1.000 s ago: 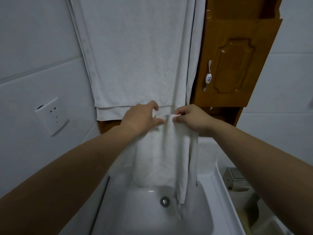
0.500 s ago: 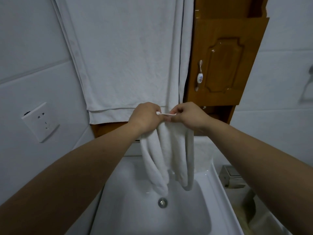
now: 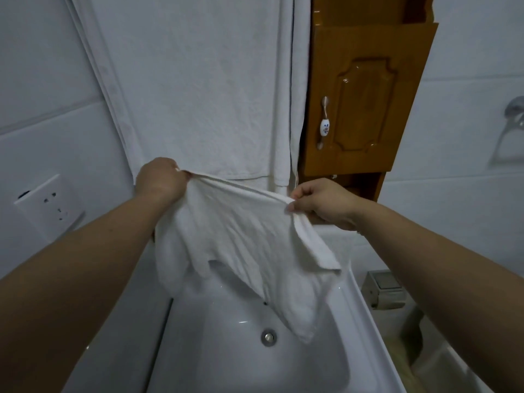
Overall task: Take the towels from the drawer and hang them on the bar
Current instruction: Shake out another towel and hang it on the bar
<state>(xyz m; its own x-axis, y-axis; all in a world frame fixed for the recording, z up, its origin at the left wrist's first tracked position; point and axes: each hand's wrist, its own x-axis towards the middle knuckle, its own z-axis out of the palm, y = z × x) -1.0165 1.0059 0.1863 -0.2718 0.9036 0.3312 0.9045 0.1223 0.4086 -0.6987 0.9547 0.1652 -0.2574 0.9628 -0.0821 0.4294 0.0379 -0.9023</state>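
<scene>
A small white towel is stretched between both hands above the sink. My left hand grips its upper left corner. My right hand pinches the upper right edge, and a flap folds down below that hand. The rest of the towel sags toward the basin. Behind it a large white towel hangs flat against the wall, with a narrower white towel hanging along its right side. The bar itself is out of view above the frame.
A white sink with a metal drain lies below the hands. A brown wooden cabinet with a handle stands right of the towels. A wall socket is at left, a metal ring holder at far right.
My hands have moved apart, left hand leftward and right hand rightward, spreading the bunched small towel open between them.
</scene>
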